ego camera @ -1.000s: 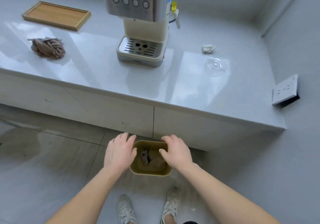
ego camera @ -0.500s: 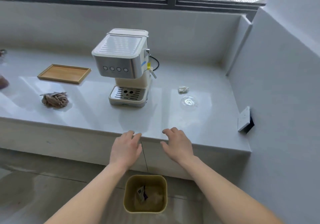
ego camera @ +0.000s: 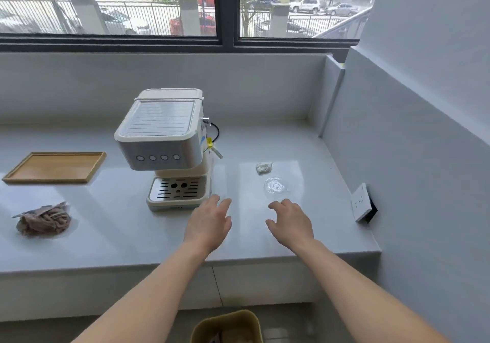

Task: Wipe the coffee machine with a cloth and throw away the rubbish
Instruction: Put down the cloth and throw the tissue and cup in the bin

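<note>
A cream and steel coffee machine (ego camera: 165,141) stands on the grey counter (ego camera: 119,236). A crumpled brown cloth (ego camera: 43,220) lies at the counter's left front. A white paper wad (ego camera: 263,167) and a clear plastic lid (ego camera: 275,186) lie right of the machine. My left hand (ego camera: 209,223) hovers over the counter just right of the machine's drip tray, fingers relaxed and empty. My right hand (ego camera: 290,223) hovers just in front of the clear lid, fingers loosely bent, holding nothing. An olive bin (ego camera: 228,326) with rubbish inside sits on the floor below.
A wooden tray (ego camera: 55,167) lies at the back left of the counter. A white socket (ego camera: 360,202) juts from the right wall beside the counter's right end. A window runs behind the counter's back wall.
Both hands have risen from the bin's rim up over the counter, and the view has lifted from the floor to the counter and window.
</note>
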A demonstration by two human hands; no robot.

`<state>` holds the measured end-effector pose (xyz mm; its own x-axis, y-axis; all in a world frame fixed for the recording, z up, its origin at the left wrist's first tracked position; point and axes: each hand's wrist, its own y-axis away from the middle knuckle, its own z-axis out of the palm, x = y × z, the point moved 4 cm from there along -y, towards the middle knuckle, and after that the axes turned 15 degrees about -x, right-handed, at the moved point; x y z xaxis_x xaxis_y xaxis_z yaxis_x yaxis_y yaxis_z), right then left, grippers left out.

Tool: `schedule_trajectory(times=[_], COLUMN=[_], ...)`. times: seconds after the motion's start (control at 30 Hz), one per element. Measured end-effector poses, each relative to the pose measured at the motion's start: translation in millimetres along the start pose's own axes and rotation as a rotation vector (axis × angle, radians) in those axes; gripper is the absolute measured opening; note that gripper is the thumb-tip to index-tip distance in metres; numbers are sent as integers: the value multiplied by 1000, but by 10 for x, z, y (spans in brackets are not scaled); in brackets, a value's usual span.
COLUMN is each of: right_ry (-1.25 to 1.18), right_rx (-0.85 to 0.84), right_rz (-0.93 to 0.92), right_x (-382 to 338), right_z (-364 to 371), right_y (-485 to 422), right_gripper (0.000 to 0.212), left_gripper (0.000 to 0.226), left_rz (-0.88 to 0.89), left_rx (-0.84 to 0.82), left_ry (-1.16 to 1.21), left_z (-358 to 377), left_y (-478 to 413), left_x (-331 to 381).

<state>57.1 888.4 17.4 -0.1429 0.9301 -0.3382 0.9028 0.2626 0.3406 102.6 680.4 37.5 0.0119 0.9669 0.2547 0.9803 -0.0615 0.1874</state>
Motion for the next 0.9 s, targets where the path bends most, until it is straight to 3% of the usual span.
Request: schedule_trajectory(times=[0.37,0.73,0.9], right_ry=[-8,127,216], right_rx=[5,-239,-210], right_rz=[91,-40,-95], right_x=[285,574,633], right_z=[-315,-341,-266], right_y=[-732,-1729,-1833], right_gripper=[54,99,94], left_gripper=[42,53,58], left_rz=[73,16,132], left_rx=[-124,-175,-292], left_ry=[-27,-47,-26], left_z=[-54,130,298], left_y=[-1063,-2356,-2756], left_x=[186,405,520])
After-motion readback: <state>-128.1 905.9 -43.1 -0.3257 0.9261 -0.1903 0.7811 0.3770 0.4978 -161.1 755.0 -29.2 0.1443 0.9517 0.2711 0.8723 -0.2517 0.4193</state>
